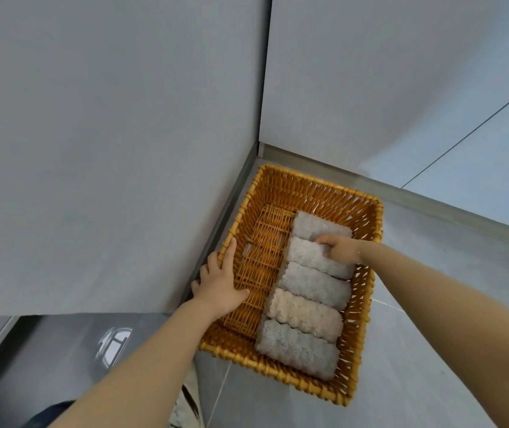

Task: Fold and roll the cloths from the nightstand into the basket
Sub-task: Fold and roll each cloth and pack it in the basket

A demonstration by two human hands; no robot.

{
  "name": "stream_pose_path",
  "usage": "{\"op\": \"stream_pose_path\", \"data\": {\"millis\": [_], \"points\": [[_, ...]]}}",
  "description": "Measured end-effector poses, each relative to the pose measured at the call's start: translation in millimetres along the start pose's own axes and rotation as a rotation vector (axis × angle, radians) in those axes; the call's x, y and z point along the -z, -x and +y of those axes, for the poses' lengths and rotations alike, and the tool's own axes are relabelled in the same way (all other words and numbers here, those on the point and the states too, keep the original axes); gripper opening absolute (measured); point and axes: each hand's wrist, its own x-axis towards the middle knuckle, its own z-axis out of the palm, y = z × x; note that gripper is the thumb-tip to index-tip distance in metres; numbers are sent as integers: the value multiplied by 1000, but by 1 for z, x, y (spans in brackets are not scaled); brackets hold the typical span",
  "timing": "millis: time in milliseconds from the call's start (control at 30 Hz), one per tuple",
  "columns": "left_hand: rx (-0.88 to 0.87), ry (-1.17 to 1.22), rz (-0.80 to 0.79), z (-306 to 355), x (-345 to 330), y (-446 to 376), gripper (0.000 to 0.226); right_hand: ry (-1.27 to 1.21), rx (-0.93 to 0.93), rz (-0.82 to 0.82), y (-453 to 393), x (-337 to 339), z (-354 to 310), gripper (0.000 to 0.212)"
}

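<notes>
An orange wicker basket [318,186] stands on the grey floor in a wall corner. Several rolled fluffy cloths lie side by side along its right half: grey ones at the far end and near end, a beige roll [305,315] second from the near end. My right hand [341,247] reaches in from the right, its fingers curled over the second grey roll from the far end [308,257]. My left hand [220,281] grips the basket's left rim, thumb inside, fingers outside. The left half of the basket floor is bare wicker.
Grey walls [108,149] meet right behind the basket. A dark glossy surface [61,366] lies at the lower left. A piece of pale cloth [189,403] shows at the bottom edge. Grey tiled floor [432,335] stretches to the right and front of the basket.
</notes>
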Motion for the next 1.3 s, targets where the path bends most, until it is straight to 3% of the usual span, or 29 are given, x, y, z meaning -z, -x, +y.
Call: {"op": "stream_pose_path", "data": {"millis": [67, 133, 300, 367, 467, 833, 933, 1133, 1300], "points": [[-3, 5, 2, -1, 0, 0, 103, 21, 5, 52, 2, -2, -2, 51], [-3, 15, 0, 0, 2, 0, 100, 124, 36, 205, 6, -6, -6, 47], [6, 4, -8, 2, 3, -1, 98, 210, 192, 463, 16, -38, -12, 55], [10, 1, -13, 2, 2, -1, 98, 271, 164, 534, 22, -55, -18, 52], [9, 3, -16, 2, 2, -1, 98, 325, 53, 635, 29, -79, -29, 67], [5, -21, -25, 1, 2, -2, 96, 199, -59, 543, 7, -111, -23, 69], [-1, 1, -33, -1, 2, -3, 94, 193, -58, 528, 8, -110, -24, 79], [-41, -3, 97, 6, -7, 14, 85, 186, -3, 642, 29, -92, -35, 88], [-136, 54, 163, 25, 3, 35, 67, 44, 92, 679, 71, -73, -50, 59]]}}
